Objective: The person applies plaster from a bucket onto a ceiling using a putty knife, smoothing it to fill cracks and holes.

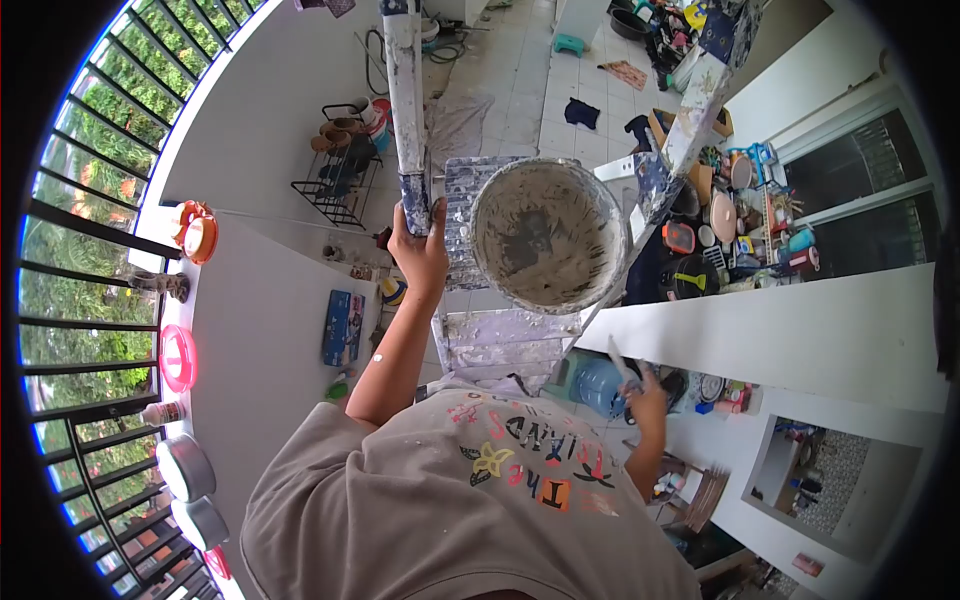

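Note:
My left hand [420,255] is closed around the paint-spattered rail of a ladder [405,110]. Right beside it, a bucket [480,270] stands on the ladder's top step, its inside coated with grey, wet-looking plaster [530,240]. Lower down on the right, away from the bucket, my right hand [648,402] grips a putty knife [617,358] with its pale blade pointing up and to the left. Part of the knife's handle is hidden by my fingers.
Ladder steps [510,335] run down towards my body. A white ledge [780,310] borders the right side, with kitchenware beyond it. Pots [185,468] line the sill by the barred window at left. A shoe rack [340,185] stands below.

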`<state>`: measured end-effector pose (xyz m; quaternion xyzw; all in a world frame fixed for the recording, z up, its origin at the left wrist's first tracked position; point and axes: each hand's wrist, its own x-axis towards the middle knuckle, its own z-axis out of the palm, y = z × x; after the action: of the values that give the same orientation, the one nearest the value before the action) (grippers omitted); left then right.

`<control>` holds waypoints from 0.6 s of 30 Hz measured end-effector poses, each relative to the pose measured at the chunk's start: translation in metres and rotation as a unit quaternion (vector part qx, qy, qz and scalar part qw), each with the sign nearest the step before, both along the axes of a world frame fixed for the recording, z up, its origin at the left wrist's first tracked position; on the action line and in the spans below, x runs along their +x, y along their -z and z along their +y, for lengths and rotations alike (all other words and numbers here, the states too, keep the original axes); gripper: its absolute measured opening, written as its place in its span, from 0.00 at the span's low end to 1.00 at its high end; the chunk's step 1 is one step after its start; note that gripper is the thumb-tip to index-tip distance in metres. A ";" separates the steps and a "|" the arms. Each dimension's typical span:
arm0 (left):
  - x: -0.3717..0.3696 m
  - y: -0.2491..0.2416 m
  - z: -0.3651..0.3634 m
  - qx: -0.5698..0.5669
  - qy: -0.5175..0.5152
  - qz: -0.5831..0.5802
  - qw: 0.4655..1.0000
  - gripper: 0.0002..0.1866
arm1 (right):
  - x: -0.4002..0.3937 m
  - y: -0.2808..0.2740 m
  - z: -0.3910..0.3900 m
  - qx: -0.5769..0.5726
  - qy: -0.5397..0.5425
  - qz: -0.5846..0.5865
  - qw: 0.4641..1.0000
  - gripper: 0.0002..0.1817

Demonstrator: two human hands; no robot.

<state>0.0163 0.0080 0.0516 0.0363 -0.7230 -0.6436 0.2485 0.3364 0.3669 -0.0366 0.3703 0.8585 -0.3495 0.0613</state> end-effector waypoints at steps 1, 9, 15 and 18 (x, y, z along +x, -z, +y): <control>0.001 -0.001 0.000 0.009 0.003 0.004 1.000 0.15 | -0.017 -0.043 -0.009 -0.006 -0.006 0.004 1.000 0.37; -0.004 0.002 0.001 0.017 0.000 0.018 1.000 0.15 | -0.077 -0.148 -0.028 0.103 0.080 0.158 0.979 0.34; -0.003 0.011 -0.001 -0.007 0.000 -0.008 1.000 0.15 | -0.113 -0.204 -0.067 0.059 0.082 0.241 0.965 0.30; -0.003 0.012 0.000 -0.008 -0.002 -0.005 1.000 0.16 | -0.133 -0.232 -0.104 0.094 0.003 0.275 0.957 0.27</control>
<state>0.0128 0.0078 0.0400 0.0393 -0.7292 -0.6373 0.2463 0.2039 0.2632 0.1954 0.2669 0.8697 -0.3561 -0.2132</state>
